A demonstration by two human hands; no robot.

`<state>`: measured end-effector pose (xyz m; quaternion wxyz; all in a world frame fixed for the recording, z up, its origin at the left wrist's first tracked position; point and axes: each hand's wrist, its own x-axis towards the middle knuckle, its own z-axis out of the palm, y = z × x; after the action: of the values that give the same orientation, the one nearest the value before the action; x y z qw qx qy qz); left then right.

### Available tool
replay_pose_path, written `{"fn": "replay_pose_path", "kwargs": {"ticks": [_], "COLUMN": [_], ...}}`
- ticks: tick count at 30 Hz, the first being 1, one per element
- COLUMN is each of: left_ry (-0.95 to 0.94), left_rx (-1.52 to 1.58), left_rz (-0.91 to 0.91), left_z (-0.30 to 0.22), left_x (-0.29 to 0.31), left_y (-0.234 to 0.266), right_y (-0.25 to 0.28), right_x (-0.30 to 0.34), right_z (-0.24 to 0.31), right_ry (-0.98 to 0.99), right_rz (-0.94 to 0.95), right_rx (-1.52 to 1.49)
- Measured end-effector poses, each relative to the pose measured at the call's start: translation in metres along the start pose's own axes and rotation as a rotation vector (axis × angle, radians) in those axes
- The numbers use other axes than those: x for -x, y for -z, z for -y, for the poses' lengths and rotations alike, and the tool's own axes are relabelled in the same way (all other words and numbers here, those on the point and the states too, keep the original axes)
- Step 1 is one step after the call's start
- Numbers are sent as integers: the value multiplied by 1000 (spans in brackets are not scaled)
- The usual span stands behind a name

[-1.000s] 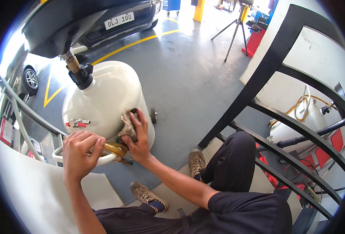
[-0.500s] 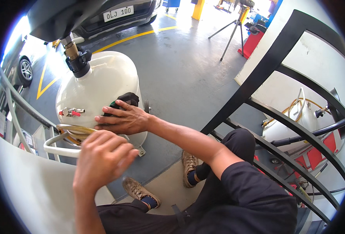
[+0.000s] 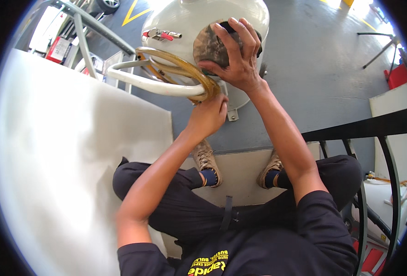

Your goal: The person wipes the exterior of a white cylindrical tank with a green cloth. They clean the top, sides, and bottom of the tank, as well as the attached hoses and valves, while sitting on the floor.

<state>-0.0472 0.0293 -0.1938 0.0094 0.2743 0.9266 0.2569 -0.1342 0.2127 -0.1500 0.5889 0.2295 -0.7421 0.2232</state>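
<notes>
A rounded camouflage cloth piece that looks like a cap (image 3: 209, 48) rests against the top of a large off-white tank (image 3: 178, 18). My right hand (image 3: 241, 60) grips it, fingers over its upper side and thumb along the lower edge; its dark inner part shows near the fingertips. Below, my left hand (image 3: 209, 114) is closed beside a coil of yellowish clear hose (image 3: 199, 76). Its fingertips are hidden, so what they hold cannot be told. The coil hangs around the tank's white tubular handle (image 3: 153, 83). A small valve with a red lever (image 3: 162, 34) sticks out of the tank.
To the left stands a white wall panel (image 3: 74, 119) with a grey metal rail (image 3: 95, 27) beyond it. On my right runs a black metal railing (image 3: 364, 124). My shoes (image 3: 206, 158) are below the tank; a tripod (image 3: 380, 53) stands at the far right.
My view has swung so the tank sits higher and further right. My left hand has moved to the hose coil. The cloth under my right hand now shows a wide camouflage face.
</notes>
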Motion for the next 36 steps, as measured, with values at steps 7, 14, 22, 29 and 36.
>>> {"fn": "replay_pose_path", "kwargs": {"ticks": [7,14,22,29,36], "left_ry": [656,502,421,350,313], "left_rx": [1083,1163,1305,1361,1266], "left_rz": [-612,-694,-828,-942,-1099], "left_z": [-33,5,0,-18,-26], "left_x": [-15,-17,-26,-35,-41], "left_y": [-42,-58,-73,-66,-68], "right_y": [-8,-16,1,13,25], "right_x": [64,85,83,39,19], "right_z": [8,50,53,28,29], "right_ry": [-426,-918,-505,-260,-270], "right_rz": [-184,-251,-97,-36,-39], "right_rx": [-87,-129,-209,-156,-199]}}
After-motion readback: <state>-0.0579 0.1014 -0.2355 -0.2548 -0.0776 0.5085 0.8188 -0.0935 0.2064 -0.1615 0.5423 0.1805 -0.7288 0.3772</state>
